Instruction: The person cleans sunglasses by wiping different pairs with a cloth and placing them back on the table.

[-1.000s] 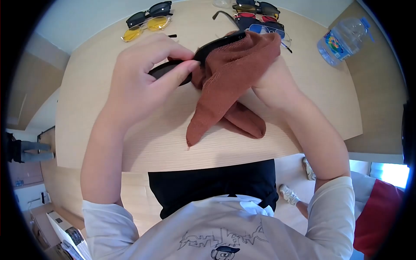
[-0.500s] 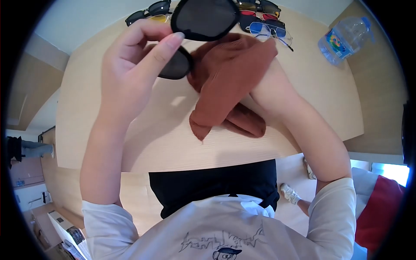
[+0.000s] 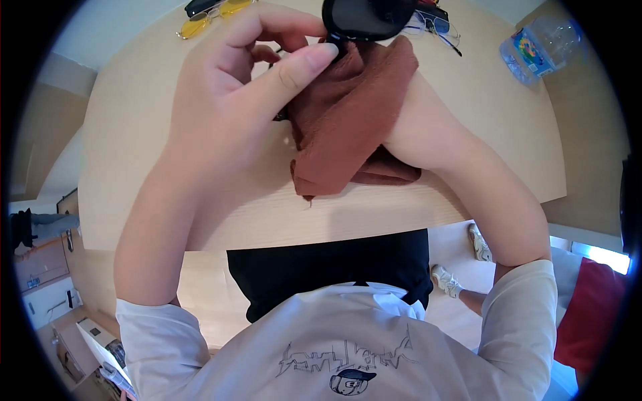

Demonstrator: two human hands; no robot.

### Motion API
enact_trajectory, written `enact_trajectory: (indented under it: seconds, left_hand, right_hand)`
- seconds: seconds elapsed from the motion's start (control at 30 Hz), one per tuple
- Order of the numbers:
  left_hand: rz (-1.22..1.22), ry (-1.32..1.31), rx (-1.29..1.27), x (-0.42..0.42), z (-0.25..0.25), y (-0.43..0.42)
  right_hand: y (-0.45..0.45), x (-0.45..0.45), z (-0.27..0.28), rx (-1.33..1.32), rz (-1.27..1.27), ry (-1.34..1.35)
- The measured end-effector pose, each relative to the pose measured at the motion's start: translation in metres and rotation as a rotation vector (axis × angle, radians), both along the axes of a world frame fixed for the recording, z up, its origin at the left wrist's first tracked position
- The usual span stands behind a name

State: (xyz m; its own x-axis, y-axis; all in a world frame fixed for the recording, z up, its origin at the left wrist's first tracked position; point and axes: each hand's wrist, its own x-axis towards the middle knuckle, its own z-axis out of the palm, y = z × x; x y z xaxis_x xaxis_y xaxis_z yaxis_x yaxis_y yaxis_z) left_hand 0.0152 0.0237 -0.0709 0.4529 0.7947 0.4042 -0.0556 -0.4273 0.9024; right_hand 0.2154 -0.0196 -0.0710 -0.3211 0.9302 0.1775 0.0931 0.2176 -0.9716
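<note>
A pair of dark sunglasses (image 3: 371,19) is pinched between the thumb and fingers of my left hand (image 3: 231,87), raised over the table. One large lens shows at the top; the other is mostly hidden behind my hand and the cloth. My right hand (image 3: 420,127) is inside a bunched reddish-brown cloth (image 3: 354,130), its fingers covered by the folds. The cloth lies against the sunglasses, just under the visible lens, and its loose end hangs down toward me.
At the back of the table (image 3: 281,224) lie yellow-lensed glasses (image 3: 195,25) on the left and clear-lensed glasses (image 3: 438,25) on the right. A plastic bottle (image 3: 535,53) stands at the far right. Another person's shoe (image 3: 446,281) is on the floor below.
My left hand and the sunglasses have moved right, and the glasses have turned so that one lens sits behind the cloth. The cloth has shifted slightly up with my right hand.
</note>
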Motion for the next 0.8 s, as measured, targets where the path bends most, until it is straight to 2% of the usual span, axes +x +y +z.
enact_trajectory:
  seconds: [0.13, 0.2, 0.33, 0.4, 0.63, 0.7, 0.77, 0.8]
  left_hand:
    - [0.011, 0.062, 0.063, -0.009, 0.004, 0.005]
    - [0.007, 0.273, 0.194, -0.011, 0.013, 0.004]
    - [0.002, 0.212, 0.310, -0.006, 0.013, -0.013]
    - [0.013, 0.221, 0.225, -0.005, 0.014, -0.021]
    - [0.065, 0.279, 0.209, -0.006, 0.014, -0.002]
    - [0.107, 0.123, 0.123, -0.007, 0.012, 0.002]
    - [0.106, 0.073, 0.103, -0.008, 0.015, 0.006]
    - [0.109, 0.023, 0.083, -0.008, 0.016, 0.007]
  right_hand:
    - [0.004, 0.007, -0.001, 0.019, 0.003, 0.010]
    - [0.004, 0.012, 0.000, 0.022, 0.004, 0.017]
    - [-0.010, 0.021, 0.005, 0.003, 0.064, 0.036]
    - [-0.015, 0.020, 0.006, 0.004, 0.069, 0.002]
    - [0.001, 0.013, 0.002, 0.096, -0.034, -0.048]
    - [0.006, 0.017, 0.003, 0.095, -0.090, -0.056]
    - [0.014, 0.026, 0.008, -0.076, 0.105, 0.032]
    - [0.009, 0.021, 0.005, -0.121, 0.013, 0.197]
